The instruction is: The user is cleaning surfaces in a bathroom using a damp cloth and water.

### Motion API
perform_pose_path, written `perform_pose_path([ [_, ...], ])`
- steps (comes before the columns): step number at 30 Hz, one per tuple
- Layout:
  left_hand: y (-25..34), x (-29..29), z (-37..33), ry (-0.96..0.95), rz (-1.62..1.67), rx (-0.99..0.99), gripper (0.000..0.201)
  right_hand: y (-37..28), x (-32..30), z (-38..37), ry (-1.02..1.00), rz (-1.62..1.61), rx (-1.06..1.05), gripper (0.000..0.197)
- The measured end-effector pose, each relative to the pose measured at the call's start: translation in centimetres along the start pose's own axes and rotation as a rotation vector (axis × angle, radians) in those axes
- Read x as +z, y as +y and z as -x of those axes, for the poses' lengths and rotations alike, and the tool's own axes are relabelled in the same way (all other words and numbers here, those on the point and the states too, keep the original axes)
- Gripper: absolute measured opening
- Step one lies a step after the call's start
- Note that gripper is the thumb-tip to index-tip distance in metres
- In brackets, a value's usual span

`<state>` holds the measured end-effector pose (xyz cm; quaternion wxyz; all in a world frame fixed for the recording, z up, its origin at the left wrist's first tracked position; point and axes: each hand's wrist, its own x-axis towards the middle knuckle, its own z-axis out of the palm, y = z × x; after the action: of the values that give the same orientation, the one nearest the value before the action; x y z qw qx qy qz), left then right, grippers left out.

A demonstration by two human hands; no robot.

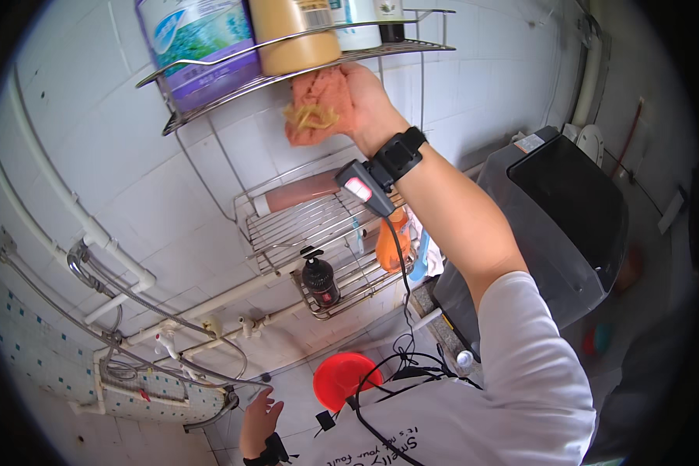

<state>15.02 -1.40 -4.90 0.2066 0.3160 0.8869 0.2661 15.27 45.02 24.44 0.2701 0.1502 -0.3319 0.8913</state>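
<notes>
My right hand (370,99) is raised to the underside of the top wire shelf (429,47). It is closed around a pinkish-orange cloth (324,87), which has a frayed yellow patch hanging from it. Above the cloth stand a tan bottle (299,46), a purple-and-green container (202,46) and a white bottle (356,29). Low on the left, my left hand (261,423) hangs with its fingers apart and nothing in it, beside a red basin (339,380) on the floor.
The middle wire shelf (287,231) holds a pinkish tube (301,193). On the lower shelf are a black pump bottle (319,281) and an orange bottle (393,245). Pipes and a hose (163,314) run along the left wall. A dark-lidded washing machine (512,233) stands right; a cable dangles from my wrist device.
</notes>
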Motion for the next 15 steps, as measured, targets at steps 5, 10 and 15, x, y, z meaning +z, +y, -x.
perform_pose_path([
  [5, -4.5, 0.7, 2.5, 0.065, 0.012, -0.03, 0.042, 4.6, 3.4, -0.2, 0.001, 0.063, -0.044, 0.031],
  [10, -4.2, 0.1, 3.5, 0.028, 0.057, -0.123, 0.047, 12.8, 9.8, 0.6, 0.015, 0.064, 0.193, 0.027],
  [15, -4.1, 0.5, 3.5, 0.083, 0.118, -0.123, 0.046, 13.2, 9.0, -0.6, -0.117, -0.011, 0.285, 0.028],
])
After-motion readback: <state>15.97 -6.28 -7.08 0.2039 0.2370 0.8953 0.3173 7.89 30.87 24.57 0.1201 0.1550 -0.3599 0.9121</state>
